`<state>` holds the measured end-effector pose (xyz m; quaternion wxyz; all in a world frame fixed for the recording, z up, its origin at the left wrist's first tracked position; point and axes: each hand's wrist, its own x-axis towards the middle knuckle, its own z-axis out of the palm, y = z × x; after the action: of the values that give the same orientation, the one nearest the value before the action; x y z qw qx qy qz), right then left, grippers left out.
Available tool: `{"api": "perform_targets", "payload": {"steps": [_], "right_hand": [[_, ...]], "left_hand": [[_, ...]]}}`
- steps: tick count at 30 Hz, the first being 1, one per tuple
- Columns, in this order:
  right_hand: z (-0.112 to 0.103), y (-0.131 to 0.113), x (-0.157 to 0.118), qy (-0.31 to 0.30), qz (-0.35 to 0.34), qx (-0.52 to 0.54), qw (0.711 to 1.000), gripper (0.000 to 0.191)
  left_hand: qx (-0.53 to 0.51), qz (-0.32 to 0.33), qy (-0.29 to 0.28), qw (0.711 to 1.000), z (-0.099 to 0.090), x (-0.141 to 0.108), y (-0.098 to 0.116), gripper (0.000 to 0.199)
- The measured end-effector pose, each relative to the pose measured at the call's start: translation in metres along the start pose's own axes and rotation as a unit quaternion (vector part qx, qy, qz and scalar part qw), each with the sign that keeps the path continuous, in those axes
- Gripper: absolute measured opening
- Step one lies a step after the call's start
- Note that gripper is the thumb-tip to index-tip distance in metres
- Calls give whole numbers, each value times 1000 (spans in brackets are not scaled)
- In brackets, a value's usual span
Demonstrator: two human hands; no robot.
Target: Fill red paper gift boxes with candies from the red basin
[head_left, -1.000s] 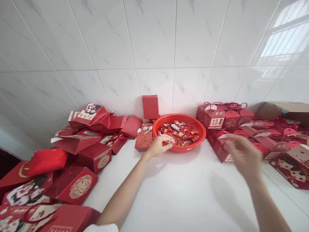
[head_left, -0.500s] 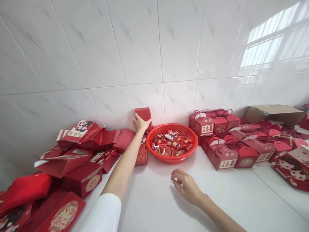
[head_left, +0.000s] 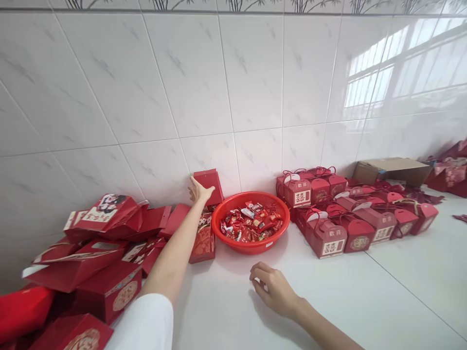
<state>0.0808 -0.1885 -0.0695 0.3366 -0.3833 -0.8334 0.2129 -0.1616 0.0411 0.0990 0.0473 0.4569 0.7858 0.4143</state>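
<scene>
My left hand [head_left: 201, 189] reaches to the wall and lies against a red box [head_left: 208, 181], thumb and fingers spread around its near side. Below that forearm stands a patterned red box [head_left: 203, 240]. Right of it, a red plastic basket [head_left: 251, 248] holds many wrapped candies [head_left: 253, 221]. Over the white surface in front of the basket, my right hand [head_left: 272, 287] hovers with loosely curled fingers, a gap between thumb and index, and nothing visible in it.
Unfilled-looking red boxes [head_left: 109, 267] lie heaped at the left. Closed red gift boxes with cord handles [head_left: 330, 238] stand in rows at the right. Behind them is a cardboard box [head_left: 392, 170] near the tiled wall [head_left: 255, 73].
The view has tilted up and turned slightly, showing more wall. My left hand remains at the red box by the wall, and my right hand keeps nearly the same pose.
</scene>
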Motion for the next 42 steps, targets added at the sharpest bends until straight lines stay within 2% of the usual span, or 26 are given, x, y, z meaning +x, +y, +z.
{"api": "perform_targets", "payload": {"steps": [6,11,14,17,19,20,21,22,24,26,28,31,33,34,36,38,40,42], "right_hand": [[6,2,1,-10,20,-5,1000,22],[6,7,4,-8,35,-8,999,24],[4,8,4,-1,35,-7,999,23],[1,5,4,10,32,15,999,22],[-1,2,5,32,44,54,997,18],[-4,1,6,47,55,86,994,16],[-7,-1,7,66,69,127,987,14],[-11,-2,9,89,83,175,977,16],[-24,-4,12,136,102,276,946,30],[-39,-5,13,164,97,355,915,48],[-54,-6,12,152,74,401,900,67],[-66,-10,8,73,59,444,891,87],[-67,-14,6,6,64,457,887,81],[-66,-15,5,-18,66,458,886,74],[-62,-17,5,-34,74,443,893,61],[-58,-17,6,-8,86,408,909,55],[-54,-15,8,29,89,357,929,52],[-51,-12,9,53,85,318,943,50]], "left_hand": [[0,-15,-19,1000,9,-6,16,133],[-35,-43,-19,998,11,-14,27,125],[-71,-41,-14,997,2,-19,28,118],[-115,-6,-19,993,-15,-23,26,106],[-164,43,-61,984,-28,-28,21,91],[-202,75,-104,971,-35,-32,17,83],[-269,121,-180,938,-41,-38,10,78],[-335,159,-257,893,-48,-46,2,76],[-396,189,-396,807,-59,-70,-16,78],[-388,191,-516,739,-69,-101,-32,86],[-355,178,-631,667,-73,-133,-41,99],[-351,204,-720,563,-68,-168,-43,112],[-346,223,-755,510,-60,-177,-43,112],[-343,224,-764,498,-55,-178,-44,109],[-341,208,-763,509,-50,-176,-48,101],[-359,183,-739,540,-51,-173,-53,95],[-383,182,-697,578,-56,-172,-57,91],[-366,201,-646,639,-61,-174,-57,82]]}}
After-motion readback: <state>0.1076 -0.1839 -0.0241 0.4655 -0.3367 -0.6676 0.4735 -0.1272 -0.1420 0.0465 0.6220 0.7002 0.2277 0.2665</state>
